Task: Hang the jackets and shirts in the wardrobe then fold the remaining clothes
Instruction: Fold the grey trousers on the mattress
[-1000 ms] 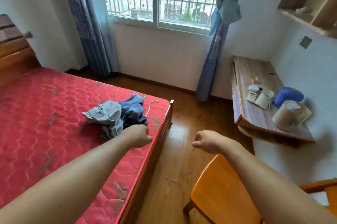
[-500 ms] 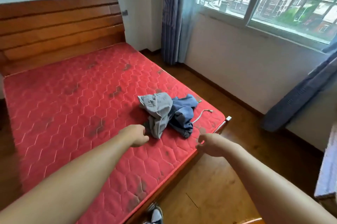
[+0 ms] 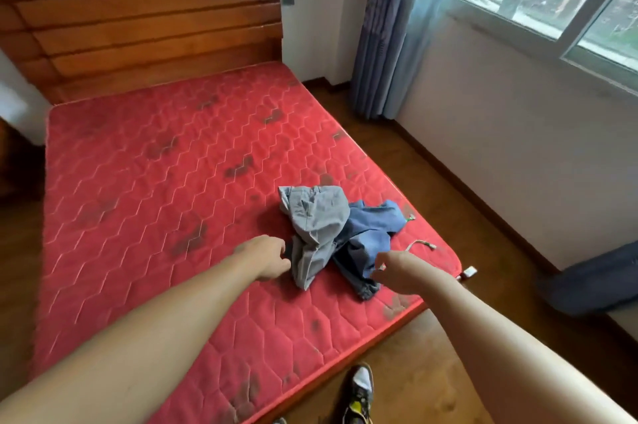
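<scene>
I'm reaching closer than a moment ago to the grey garment [image 3: 316, 230] and blue garment [image 3: 371, 240], bunched near the bed's [image 3: 155, 182] window-side foot corner. My left hand [image 3: 267, 258] is curling at the grey edge, though I cannot tell if it is gripping. My right hand [image 3: 397, 271] is hovering slack and empty, probably to separate them for folding.

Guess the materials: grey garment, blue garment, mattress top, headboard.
Grey garment: thin woven cloth, matte; it creases sharply and lies limp.
Blue garment: heavier, probably denim-like fabric; thick seamed hem.
Mattress top: quilted red textile with a slight sheen, stitched hexagons and dark stains.
Headboard: reddish-brown wood or veneer, glossy; grain streaks along horizontal slats.
</scene>
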A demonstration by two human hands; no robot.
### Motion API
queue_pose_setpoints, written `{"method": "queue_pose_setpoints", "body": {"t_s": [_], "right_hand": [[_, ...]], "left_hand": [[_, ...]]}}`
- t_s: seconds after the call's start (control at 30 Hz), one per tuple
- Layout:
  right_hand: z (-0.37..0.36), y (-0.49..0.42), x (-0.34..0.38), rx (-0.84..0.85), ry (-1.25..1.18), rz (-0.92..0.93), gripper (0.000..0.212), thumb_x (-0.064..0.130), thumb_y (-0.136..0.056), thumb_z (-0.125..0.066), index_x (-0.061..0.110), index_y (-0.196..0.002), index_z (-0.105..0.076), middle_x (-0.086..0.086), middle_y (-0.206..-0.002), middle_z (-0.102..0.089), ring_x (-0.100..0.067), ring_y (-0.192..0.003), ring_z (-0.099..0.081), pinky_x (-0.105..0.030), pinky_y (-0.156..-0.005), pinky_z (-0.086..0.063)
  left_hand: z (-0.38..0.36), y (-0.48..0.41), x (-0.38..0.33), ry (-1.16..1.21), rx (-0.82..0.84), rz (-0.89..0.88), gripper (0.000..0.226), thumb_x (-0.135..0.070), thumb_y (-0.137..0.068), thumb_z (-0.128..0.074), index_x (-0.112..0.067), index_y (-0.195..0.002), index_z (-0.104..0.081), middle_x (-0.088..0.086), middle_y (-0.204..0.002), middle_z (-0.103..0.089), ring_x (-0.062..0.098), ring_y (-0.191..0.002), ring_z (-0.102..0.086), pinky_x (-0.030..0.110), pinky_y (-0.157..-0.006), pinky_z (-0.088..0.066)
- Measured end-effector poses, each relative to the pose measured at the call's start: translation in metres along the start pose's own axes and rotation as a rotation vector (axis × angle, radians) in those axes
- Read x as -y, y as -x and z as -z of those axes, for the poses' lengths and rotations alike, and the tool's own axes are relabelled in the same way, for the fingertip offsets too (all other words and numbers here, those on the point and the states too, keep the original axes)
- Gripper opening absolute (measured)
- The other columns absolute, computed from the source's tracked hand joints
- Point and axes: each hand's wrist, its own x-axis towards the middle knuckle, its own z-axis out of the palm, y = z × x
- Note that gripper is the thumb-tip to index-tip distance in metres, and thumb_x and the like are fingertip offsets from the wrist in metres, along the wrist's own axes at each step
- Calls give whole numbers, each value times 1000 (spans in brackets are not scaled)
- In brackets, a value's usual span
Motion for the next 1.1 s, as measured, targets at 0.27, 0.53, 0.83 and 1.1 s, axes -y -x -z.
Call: {"method": "queue_pose_setpoints", "body": {"t_s": [0.27,0.53,0.83,1.1], "right_hand": [[47,-154,-34,42,84,186,32,34,-102,-51,8,-109,-69,-15,-102,-70,-23,-79,-51,-37,-75,-45],[57,-317,-48,-26,-120,199,46,32,-101,-54,7,-138,-42,-19,-94,-64,-35,-100,-64,-34,-72,-36],[-19,-494,-44,-83,-342,33,52,27,-101,-54,2,-141,-33,-32,-130,-54,-45,-117,-56,-42,-89,-43],[-88,-559,-51,-125,-1093,-299,66,17,-86,-69,5,-142,-38,-15,-129,-54,-34,-108,-59,-47,-95,-52]], "left_hand": [[8,-113,-26,119,36,193,47,-47,-93,-51,-30,-137,-54,4,-137,-53,28,-122,-56,39,-97,-47],[-16,-256,-25,234,56,277,52,-38,-94,-52,-28,-144,-45,6,-138,-51,33,-125,-54,44,-101,-48],[-103,-411,-1,257,38,308,65,-14,-97,-47,-30,-156,-25,11,-146,-37,37,-126,-51,44,-94,-48],[-161,-472,-1,757,27,421,93,-19,-93,-65,-32,-161,-3,17,-156,-32,37,-132,-48,39,-105,-45]]}}
